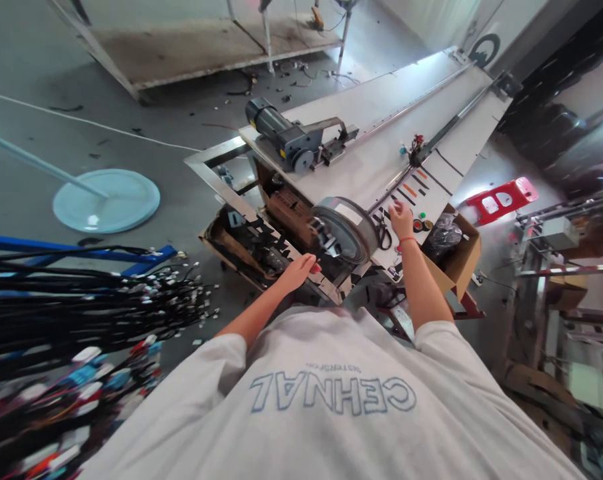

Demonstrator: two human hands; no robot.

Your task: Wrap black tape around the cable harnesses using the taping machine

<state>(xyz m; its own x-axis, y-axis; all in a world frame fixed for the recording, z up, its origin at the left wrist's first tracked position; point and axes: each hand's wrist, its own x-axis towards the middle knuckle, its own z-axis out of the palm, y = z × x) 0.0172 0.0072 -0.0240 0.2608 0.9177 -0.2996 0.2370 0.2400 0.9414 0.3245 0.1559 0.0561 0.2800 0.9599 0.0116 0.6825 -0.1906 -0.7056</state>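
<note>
My left hand (303, 268) is over the near edge of the machine table, its fingers curled in; whether anything is between them is too small to tell. Just right of it stands a wide dark reel (351, 230) with a pale label on its rim. Beyond the reel, my right hand (401, 219), with a red band at the wrist, is closed above the white tabletop (406, 87). What its fingers pinch, if anything, is hidden. Short black and orange strips (409, 190) lie just past it. Black-handled scissors (384, 237) rest between the reel and my right hand.
A motor (276, 133) is mounted on the table's left side. Push buttons (422, 223) and an open cardboard box (461, 257) are at the right. Cable bundles (146, 287) hang at the left, near a round stand base (106, 200). A red plastic stool (501, 200) is farther right.
</note>
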